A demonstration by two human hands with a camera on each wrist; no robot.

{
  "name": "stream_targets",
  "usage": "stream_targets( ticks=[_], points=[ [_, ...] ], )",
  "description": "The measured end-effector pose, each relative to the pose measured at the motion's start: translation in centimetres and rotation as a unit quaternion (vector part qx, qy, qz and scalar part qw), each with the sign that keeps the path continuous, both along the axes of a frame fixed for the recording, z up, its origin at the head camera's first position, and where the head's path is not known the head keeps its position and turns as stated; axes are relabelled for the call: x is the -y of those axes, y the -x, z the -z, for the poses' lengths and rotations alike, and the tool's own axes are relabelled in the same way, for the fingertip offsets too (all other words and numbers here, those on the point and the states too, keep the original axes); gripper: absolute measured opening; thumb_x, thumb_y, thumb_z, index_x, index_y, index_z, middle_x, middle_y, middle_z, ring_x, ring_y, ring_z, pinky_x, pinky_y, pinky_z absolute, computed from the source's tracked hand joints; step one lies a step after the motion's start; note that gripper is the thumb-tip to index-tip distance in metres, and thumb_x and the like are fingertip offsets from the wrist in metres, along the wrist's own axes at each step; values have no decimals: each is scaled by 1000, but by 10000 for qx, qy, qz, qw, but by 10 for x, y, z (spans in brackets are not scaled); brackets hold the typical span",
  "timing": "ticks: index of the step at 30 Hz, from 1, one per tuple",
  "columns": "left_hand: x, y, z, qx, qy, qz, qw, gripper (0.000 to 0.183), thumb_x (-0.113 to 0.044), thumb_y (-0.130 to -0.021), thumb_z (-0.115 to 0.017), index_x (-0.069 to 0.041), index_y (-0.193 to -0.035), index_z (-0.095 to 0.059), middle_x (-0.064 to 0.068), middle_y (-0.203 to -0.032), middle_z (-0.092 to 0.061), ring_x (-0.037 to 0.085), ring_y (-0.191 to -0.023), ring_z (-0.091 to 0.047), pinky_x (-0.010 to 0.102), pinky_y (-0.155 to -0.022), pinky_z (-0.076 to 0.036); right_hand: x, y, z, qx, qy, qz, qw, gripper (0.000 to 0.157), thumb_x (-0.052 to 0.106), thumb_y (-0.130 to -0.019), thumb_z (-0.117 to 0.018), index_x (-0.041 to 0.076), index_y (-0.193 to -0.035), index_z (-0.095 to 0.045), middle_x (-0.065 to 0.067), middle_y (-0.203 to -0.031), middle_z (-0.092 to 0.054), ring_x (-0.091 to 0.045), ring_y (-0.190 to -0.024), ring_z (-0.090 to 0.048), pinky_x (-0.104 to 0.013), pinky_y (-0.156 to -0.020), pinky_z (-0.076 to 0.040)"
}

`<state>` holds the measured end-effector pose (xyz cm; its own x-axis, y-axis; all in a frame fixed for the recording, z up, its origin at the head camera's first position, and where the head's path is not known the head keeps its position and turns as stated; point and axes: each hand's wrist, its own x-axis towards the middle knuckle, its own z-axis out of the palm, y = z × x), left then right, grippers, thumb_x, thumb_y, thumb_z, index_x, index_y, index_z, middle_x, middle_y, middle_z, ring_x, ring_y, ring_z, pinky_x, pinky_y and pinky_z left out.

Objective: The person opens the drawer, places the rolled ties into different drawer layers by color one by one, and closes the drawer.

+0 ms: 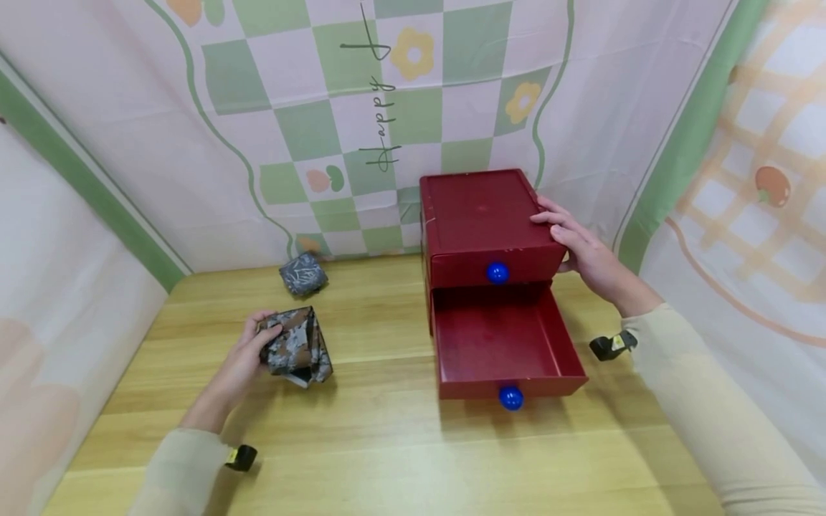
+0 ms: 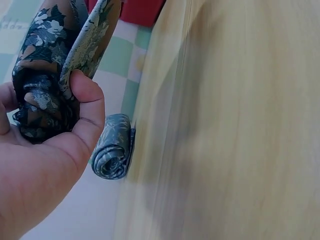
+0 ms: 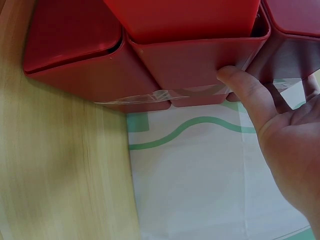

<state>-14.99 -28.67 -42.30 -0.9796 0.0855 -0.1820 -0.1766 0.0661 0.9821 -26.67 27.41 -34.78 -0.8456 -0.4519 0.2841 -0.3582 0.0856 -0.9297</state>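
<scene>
My left hand point(image 1: 248, 340) pinches a folded camouflage-print cloth point(image 1: 297, 344) between thumb and fingers, over the left part of the table. In the left wrist view the cloth point(image 2: 47, 70) shows loose folds and layered edges. My right hand point(image 1: 577, 247) rests against the upper right side of a red drawer cabinet point(image 1: 480, 208), fingers reaching onto its top edge. From the right wrist, the thumb point(image 3: 245, 87) touches the side wall of the middle unit. Below the cabinet's upper drawer, a lower drawer point(image 1: 510, 387) with a blue knob stands pulled out, its floor bare.
A rolled grey patterned cloth point(image 1: 303, 274) lies at the table's back left, near the printed curtain point(image 1: 361, 122). The upper drawer has a blue knob point(image 1: 497, 273). Wooden tabletop point(image 1: 381, 430) stretches in front of the cabinet. Clear tape point(image 3: 135, 100) runs along the cabinet's side.
</scene>
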Motion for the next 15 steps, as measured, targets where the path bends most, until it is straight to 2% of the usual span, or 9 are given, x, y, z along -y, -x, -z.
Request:
stream_targets(
  ticks=[7,15],
  points=[
    [-8,3,-2,-67,-235,49,9997,31,-33,-110,-42,-22,-135,-27,17,-136,-34,16,-104,-58,31,-86,-55,1,-1,-1,20,19,11,10000,41,27,-111,-36,14,-147,-50,4,-169,-9,-23,-140,-29,-31,-66,-59],
    [-17,7,-4,-16,-293,61,9996,37,-30,-110,-41,-19,-141,-24,18,-137,-35,16,-103,-59,30,-85,-55,1,-1,-1,-6,-27,19,10000,41,27,-111,-36,13,-147,-50,5,-169,-9,-22,-137,-32,-31,-65,-59]
  ],
)
